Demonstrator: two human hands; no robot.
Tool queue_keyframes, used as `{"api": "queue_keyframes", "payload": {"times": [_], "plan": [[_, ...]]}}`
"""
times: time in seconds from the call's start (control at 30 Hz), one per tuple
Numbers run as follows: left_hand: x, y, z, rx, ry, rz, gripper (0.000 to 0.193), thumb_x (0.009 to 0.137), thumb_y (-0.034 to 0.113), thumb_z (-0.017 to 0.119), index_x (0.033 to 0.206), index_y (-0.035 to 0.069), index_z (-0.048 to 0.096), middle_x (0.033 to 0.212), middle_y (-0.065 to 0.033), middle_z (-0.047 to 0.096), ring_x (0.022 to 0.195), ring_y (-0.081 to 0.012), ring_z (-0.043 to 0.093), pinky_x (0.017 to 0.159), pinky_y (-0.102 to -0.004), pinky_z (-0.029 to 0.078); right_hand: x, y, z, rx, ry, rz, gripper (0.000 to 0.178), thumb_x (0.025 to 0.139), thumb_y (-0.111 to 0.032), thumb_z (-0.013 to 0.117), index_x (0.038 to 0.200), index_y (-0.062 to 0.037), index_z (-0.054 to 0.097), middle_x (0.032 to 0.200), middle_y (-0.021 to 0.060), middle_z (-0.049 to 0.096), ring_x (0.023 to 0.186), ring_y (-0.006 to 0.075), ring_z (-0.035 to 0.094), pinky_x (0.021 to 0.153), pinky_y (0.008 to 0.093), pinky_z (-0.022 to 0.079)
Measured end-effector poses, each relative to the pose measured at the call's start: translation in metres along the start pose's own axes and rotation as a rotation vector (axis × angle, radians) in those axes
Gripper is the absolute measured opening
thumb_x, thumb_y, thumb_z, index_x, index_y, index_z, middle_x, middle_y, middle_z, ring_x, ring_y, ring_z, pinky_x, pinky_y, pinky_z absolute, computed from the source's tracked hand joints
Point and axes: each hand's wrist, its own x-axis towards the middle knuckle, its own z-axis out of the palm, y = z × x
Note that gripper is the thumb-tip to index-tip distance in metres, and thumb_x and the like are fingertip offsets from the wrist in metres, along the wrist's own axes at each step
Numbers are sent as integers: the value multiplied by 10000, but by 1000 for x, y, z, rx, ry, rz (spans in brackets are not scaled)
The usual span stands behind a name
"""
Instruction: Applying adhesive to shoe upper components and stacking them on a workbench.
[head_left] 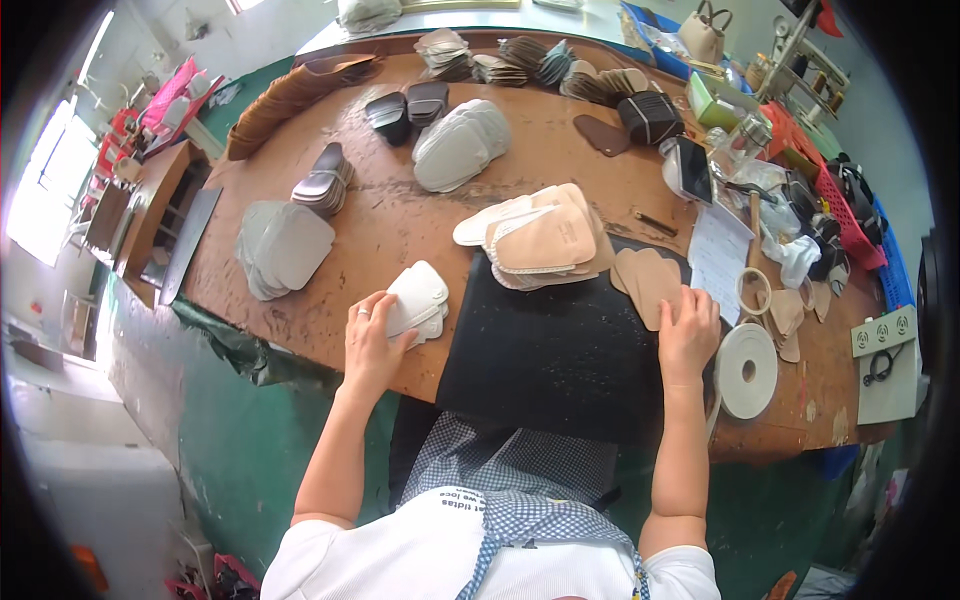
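My left hand (372, 340), a ring on one finger, curls at the left edge of a small stack of white rounded pieces (418, 298), its thumb along the near side. To the right, my right hand (690, 330) has its thumb and fingers closed at the edge of a small tan leather piece (655, 280), part of a fanned group. Between the hands lies a black mat (550, 355). At the mat's far edge rests a pile of larger tan rounded leather pieces (548, 238), with white-edged ones on its left side.
A roll of white tape (746, 370) lies right of my right hand, near a phone (690, 168) and a paper sheet (720, 250). Grey piece stacks (285, 245), a bundled dark stack (323, 180) and a brown leather roll (290, 100) occupy the wooden table (400, 215).
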Motion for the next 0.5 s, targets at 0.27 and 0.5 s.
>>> {"api": "queue_keyframes", "payload": {"times": [0.27, 0.5], "plan": [[3, -13, 4, 156, 41, 181, 440, 808, 212, 813, 1180, 47, 644, 1212, -129, 677, 1146, -332, 611, 979, -435, 495, 0, 3, -5, 654, -74, 120, 254, 845, -33, 761, 1040, -33, 597, 915, 61, 617, 842, 209, 621, 768, 327, 509], [7, -17, 11, 333, 72, 263, 284, 908, 136, 698, 1161, 15, 654, 1032, -152, 738, 914, -330, 710, 796, -426, 562, -10, -5, -32, 1341, -267, 550, 151, 900, -18, 738, 1015, -49, 645, 913, -30, 664, 811, 42, 588, 749, 199, 460]]}}
